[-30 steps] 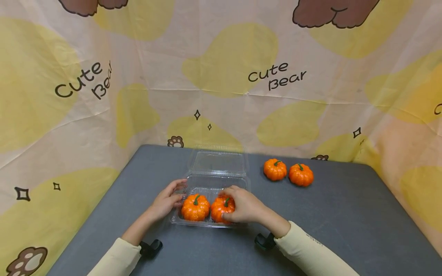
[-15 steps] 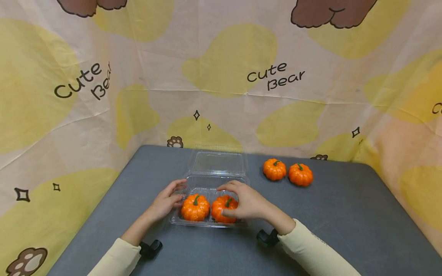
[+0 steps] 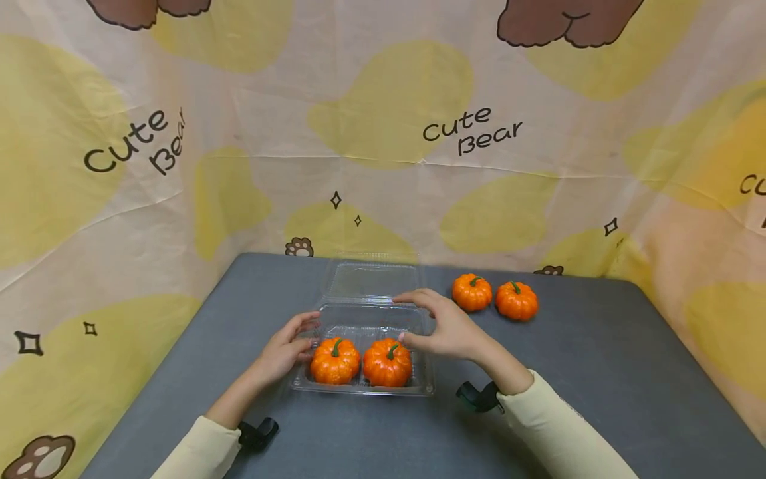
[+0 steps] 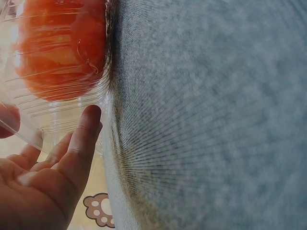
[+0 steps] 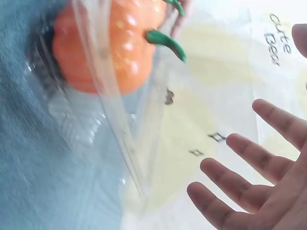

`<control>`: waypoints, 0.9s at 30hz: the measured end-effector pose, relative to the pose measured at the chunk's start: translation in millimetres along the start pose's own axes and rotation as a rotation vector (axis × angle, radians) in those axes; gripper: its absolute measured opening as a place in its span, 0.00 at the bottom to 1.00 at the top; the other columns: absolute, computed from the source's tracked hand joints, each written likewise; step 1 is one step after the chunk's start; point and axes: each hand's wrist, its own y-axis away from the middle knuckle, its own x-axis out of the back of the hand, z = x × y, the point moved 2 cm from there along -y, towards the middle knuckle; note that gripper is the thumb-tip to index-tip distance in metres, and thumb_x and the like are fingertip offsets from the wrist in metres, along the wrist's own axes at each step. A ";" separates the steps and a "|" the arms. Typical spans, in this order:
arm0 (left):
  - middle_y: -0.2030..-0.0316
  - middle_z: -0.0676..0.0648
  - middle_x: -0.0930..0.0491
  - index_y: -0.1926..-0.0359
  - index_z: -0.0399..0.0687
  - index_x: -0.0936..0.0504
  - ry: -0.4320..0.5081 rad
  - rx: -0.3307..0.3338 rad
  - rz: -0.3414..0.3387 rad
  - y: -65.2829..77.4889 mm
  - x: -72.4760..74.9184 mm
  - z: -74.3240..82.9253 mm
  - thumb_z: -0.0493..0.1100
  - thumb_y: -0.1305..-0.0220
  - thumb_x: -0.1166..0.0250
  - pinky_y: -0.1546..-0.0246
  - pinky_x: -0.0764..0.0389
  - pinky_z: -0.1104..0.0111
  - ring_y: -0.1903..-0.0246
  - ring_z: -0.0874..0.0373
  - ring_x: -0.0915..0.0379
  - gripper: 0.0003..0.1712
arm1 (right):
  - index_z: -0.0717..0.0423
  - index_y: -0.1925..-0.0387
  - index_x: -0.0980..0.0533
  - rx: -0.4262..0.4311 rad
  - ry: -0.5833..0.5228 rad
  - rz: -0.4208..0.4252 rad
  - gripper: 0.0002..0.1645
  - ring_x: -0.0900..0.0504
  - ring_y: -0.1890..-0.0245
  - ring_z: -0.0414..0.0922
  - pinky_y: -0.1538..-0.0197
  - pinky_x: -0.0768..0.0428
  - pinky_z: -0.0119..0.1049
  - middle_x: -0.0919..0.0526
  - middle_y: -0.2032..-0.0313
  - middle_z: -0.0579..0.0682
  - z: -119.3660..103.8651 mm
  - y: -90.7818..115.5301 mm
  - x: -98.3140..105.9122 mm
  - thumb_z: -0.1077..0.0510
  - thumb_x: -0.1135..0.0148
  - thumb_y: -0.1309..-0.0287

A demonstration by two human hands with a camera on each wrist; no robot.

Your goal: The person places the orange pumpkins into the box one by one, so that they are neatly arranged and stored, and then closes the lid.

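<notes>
A clear plastic clamshell box (image 3: 365, 391) stands with its lid (image 3: 376, 281) laid back. Two orange toy pumpkins sit side by side in its near half: a left pumpkin (image 3: 335, 362) and a right pumpkin (image 3: 387, 364), both with green stems. My left hand (image 3: 286, 347) rests at the box's left wall, its fingers fairly straight; in the left wrist view the fingers (image 4: 86, 132) lie along the outside of the ribbed plastic. Above the box's right side hovers my right hand (image 3: 451, 329), fingers spread and nothing held, as the right wrist view of the hand (image 5: 259, 187) confirms.
Two more orange pumpkins stand at the back right of the grey table (image 3: 574, 372): one nearer the box (image 3: 471, 293), the other (image 3: 517, 301) just right of it. A patterned cloth (image 3: 383, 133) hangs behind the table. Dark wrist cameras (image 3: 258, 434) sit below both hands.
My right hand has let go of the right pumpkin and lifted away, up and to the right. That pumpkin stays in the box. My left hand keeps its place at the box's left side.
</notes>
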 end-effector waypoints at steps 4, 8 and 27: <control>0.33 0.29 0.40 0.30 0.40 0.42 0.005 0.002 -0.002 -0.1 0.0 -1.2 0.33 0.31 0.52 0.53 0.18 0.55 0.40 0.33 0.32 0.29 | 0.40 0.38 0.29 -0.020 -0.017 0.041 0.33 0.27 0.40 0.54 0.44 0.26 0.57 0.27 0.39 0.46 3.4 1.9 13.3 0.47 0.32 0.47; 0.33 0.29 0.39 0.30 0.40 0.42 0.011 0.002 -0.001 -0.1 -0.5 -1.4 0.33 0.32 0.52 0.53 0.18 0.55 0.40 0.33 0.32 0.29 | 0.38 0.37 0.30 -0.061 -0.010 0.077 0.33 0.29 0.40 0.56 0.44 0.27 0.56 0.29 0.37 0.47 9.1 4.6 27.1 0.46 0.33 0.46; 0.32 0.29 0.40 0.29 0.40 0.43 -0.007 0.008 -0.009 1.0 0.3 3.5 0.32 0.31 0.53 0.52 0.18 0.54 0.40 0.34 0.32 0.30 | 0.45 0.37 0.29 -0.151 0.003 0.240 0.30 0.28 0.39 0.58 0.44 0.27 0.57 0.28 0.37 0.54 42.9 21.3 82.1 0.51 0.37 0.42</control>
